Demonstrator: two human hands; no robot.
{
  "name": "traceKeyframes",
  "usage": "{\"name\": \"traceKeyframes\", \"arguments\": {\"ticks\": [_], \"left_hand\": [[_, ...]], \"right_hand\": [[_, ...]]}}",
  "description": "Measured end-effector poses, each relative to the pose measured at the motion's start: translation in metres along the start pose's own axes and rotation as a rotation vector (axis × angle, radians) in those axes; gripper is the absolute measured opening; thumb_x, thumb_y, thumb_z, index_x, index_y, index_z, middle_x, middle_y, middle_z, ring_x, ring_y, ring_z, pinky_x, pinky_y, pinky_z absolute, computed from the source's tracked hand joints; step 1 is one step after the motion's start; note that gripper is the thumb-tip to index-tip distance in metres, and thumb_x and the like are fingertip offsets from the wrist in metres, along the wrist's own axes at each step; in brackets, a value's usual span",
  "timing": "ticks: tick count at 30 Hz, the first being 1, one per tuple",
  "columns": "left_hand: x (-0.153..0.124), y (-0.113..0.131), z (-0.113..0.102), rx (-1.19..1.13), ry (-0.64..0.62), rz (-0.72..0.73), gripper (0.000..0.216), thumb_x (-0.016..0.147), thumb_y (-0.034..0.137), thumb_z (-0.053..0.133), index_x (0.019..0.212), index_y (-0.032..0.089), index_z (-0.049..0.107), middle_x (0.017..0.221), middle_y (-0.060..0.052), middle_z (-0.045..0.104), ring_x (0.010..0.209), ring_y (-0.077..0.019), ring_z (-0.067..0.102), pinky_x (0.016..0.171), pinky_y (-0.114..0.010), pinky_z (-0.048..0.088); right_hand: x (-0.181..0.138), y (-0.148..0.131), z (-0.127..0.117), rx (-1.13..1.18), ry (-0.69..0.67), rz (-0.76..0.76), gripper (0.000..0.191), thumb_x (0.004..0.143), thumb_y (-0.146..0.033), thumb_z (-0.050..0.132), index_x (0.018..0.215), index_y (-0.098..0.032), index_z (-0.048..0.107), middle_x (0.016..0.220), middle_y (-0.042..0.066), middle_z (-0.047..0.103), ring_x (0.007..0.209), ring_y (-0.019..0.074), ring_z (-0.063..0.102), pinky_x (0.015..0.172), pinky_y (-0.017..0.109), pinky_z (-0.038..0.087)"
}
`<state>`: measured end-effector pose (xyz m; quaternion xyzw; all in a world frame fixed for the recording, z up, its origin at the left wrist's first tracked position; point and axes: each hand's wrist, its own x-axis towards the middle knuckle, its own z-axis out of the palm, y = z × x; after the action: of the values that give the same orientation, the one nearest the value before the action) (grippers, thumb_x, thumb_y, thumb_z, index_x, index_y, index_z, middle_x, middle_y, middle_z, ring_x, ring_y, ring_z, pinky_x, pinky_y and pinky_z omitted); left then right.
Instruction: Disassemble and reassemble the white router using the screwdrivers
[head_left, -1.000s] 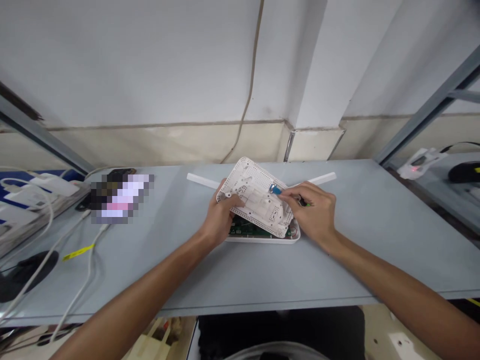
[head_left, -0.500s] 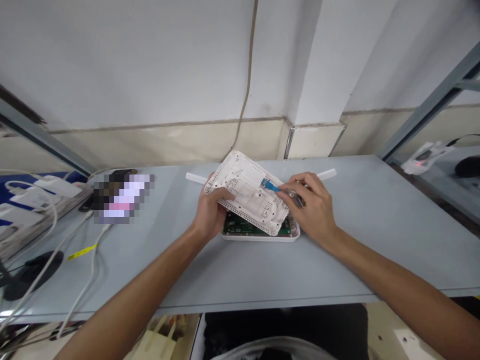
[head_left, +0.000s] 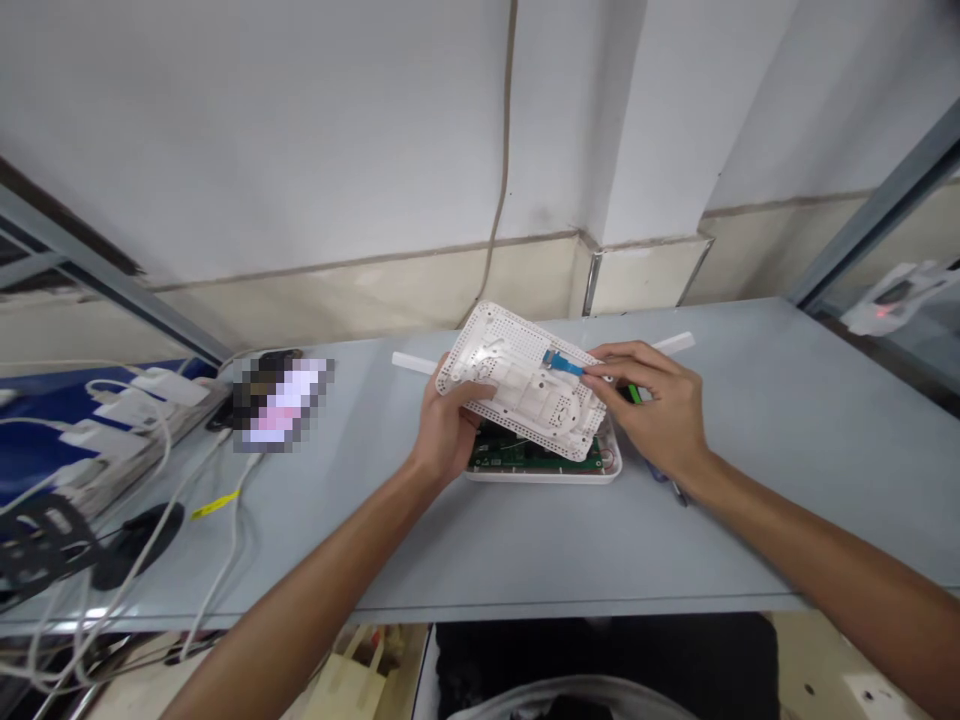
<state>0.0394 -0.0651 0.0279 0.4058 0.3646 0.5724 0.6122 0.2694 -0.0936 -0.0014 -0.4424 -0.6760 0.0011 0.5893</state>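
Note:
My left hand (head_left: 450, 415) grips the left side of a white perforated plastic cover (head_left: 517, 385), thumb on its inner face. The cover is held tilted above a white device housing (head_left: 544, 478) with a green circuit board (head_left: 517, 450) inside, partly hidden. A blue fibre-optic connector (head_left: 564, 363) lies along the cover's inner face. At its right end, my right hand (head_left: 656, 400) pinches it between thumb and fingertips. Below the right hand, a tool with a metal tip (head_left: 679, 493) lies on the bench, mostly covered. White antennas (head_left: 411, 362) stick out on both sides behind the cover.
On the bench's (head_left: 420, 560) left stand a blurred phone (head_left: 281, 400), a power strip with white adapters (head_left: 142, 405), a black stand (head_left: 139, 545) and loose white cables. A white scanner-like device (head_left: 896, 300) is at far right. A wall with a hanging cable (head_left: 504, 150) rises behind.
The view has turned slightly left, so everything sits further right. Both hands keep their holds on the cover and the blue connector. More of the tool beneath my right hand shows.

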Motion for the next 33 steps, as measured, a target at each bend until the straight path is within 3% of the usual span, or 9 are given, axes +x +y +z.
{"name": "traceKeyframes", "arguments": {"ticks": [7,15,22,33], "left_hand": [[-0.0005,-0.0051,0.0017,-0.001,-0.006,0.004,0.061,0.064,0.012,0.079,0.123,0.02,0.07,0.104,-0.009,0.079,0.107,-0.0387,0.073,0.087,-0.047,0.061],[-0.003,-0.0014,0.004,-0.007,-0.021,-0.042,0.059,0.064,0.013,0.08,0.122,0.015,0.073,0.101,-0.011,0.08,0.105,-0.04,0.074,0.089,-0.051,0.063],[-0.0001,0.0009,0.0032,0.004,-0.028,-0.016,0.065,0.063,0.012,0.079,0.128,0.016,0.07,0.102,-0.011,0.08,0.109,-0.0413,0.073,0.092,-0.052,0.063],[0.0024,-0.0009,0.0044,-0.039,0.018,-0.059,0.058,0.06,0.012,0.075,0.117,0.015,0.073,0.103,-0.011,0.08,0.114,-0.0415,0.071,0.096,-0.052,0.062]], "right_hand": [[-0.0025,0.0033,0.0019,0.085,-0.016,0.015,0.01,0.092,-0.017,0.075,0.091,-0.025,0.081,0.106,0.004,0.077,0.082,0.0173,0.074,0.063,0.035,0.061],[-0.0026,0.0006,0.0019,0.066,0.047,-0.059,0.013,0.092,-0.014,0.074,0.092,-0.025,0.08,0.101,0.003,0.074,0.083,0.0174,0.073,0.073,0.039,0.063],[-0.0001,0.0034,-0.0006,-0.046,-0.08,-0.168,0.013,0.098,-0.015,0.066,0.099,-0.023,0.077,0.102,0.005,0.076,0.09,0.0192,0.074,0.079,0.04,0.064],[-0.0035,0.0023,0.0034,-0.029,-0.033,-0.173,0.014,0.097,-0.013,0.068,0.096,-0.024,0.077,0.098,0.004,0.076,0.085,0.0178,0.074,0.073,0.038,0.063]]}}
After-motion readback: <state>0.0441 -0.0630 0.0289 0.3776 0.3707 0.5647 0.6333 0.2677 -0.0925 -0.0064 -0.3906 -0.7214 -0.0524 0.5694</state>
